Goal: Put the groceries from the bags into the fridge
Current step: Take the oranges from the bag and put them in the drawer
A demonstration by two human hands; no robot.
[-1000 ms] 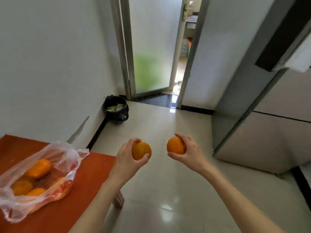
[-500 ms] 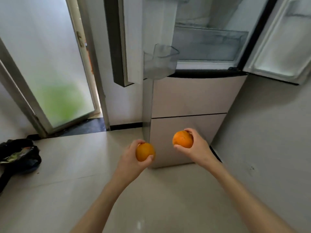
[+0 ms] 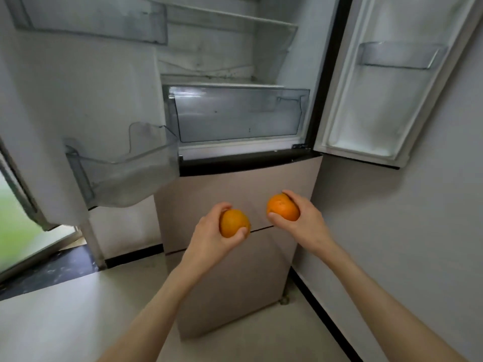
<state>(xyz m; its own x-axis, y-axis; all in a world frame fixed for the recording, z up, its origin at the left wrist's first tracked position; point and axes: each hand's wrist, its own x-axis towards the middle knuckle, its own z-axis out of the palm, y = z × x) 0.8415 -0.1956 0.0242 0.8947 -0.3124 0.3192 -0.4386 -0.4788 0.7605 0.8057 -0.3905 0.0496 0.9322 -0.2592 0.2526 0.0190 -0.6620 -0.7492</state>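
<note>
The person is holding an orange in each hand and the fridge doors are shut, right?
Not quite. The head view shows both upper fridge doors swung open, with the clear drawer inside in plain sight. The rest is right: the left hand holds one orange and the right hand holds another orange.

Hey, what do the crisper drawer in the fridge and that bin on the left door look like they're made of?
The crisper drawer looks like clear, slightly smoky hard plastic: you see through its front, which catches glossy reflections. The door bin seems the same kind of transparent moulded plastic, with rounded edges and a cloudy, frosted look low down. Neither can be confirmed by sight alone.
</note>
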